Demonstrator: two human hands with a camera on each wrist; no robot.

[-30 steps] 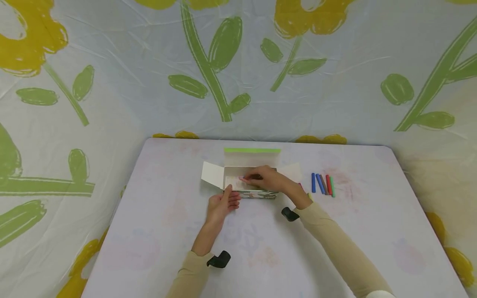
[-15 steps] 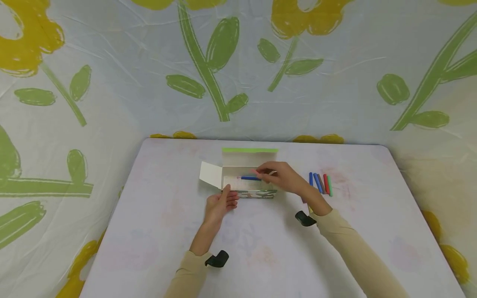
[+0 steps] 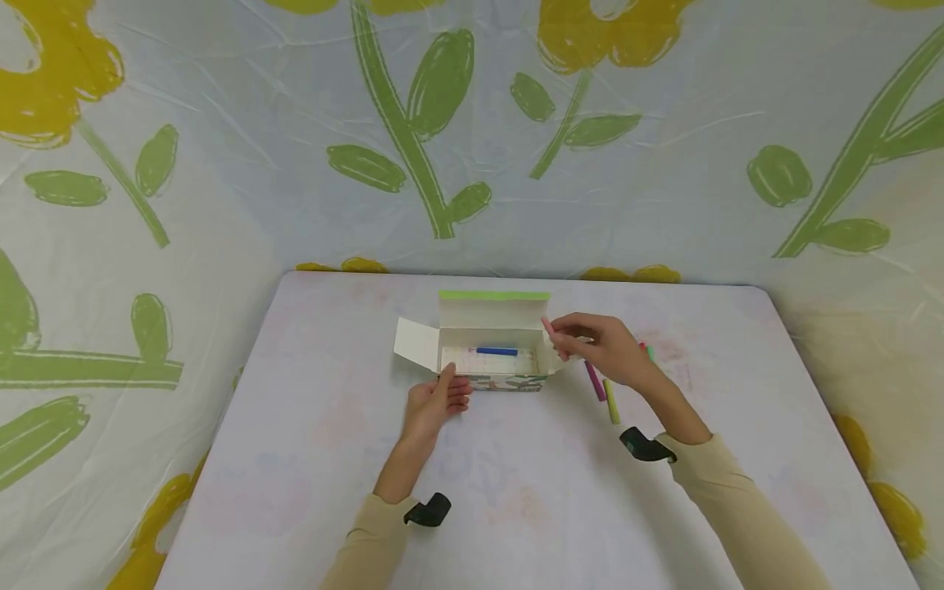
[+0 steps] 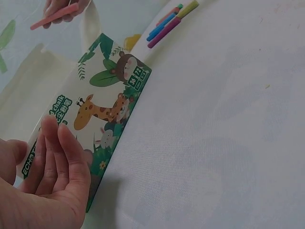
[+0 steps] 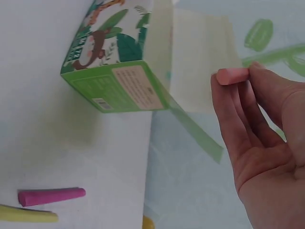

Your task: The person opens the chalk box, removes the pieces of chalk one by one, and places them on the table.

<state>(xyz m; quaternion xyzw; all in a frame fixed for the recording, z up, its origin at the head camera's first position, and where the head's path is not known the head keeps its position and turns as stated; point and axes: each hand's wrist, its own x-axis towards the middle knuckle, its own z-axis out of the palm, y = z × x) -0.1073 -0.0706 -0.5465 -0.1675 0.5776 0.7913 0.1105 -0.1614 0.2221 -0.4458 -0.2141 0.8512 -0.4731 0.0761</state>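
Note:
A chalk box (image 3: 509,383) printed with jungle animals stands with its flaps up; inside lies a blue chalk stick (image 3: 496,351). My left hand (image 3: 435,401) holds the box's near wall at the left end, thumb at the rim and fingers along the outside (image 4: 57,167). Past the box's right end, my right hand (image 3: 601,348) pinches a pink chalk stick (image 5: 232,76) between thumb and fingertips, above the table. Below that hand lie a magenta chalk stick (image 3: 594,381) and a yellow-green chalk stick (image 3: 611,401).
Red and green chalk (image 3: 646,351) shows partly behind my right hand. In the left wrist view a blue chalk stick (image 4: 162,26) lies beside the magenta one. The white table (image 3: 332,459) meets a flower-printed cloth backdrop (image 3: 258,164) at the back.
My right hand has lifted the pink chalk stick out of the box and carried it right, past the box's end. The blue stick inside came into sight. My left hand stays on the box.

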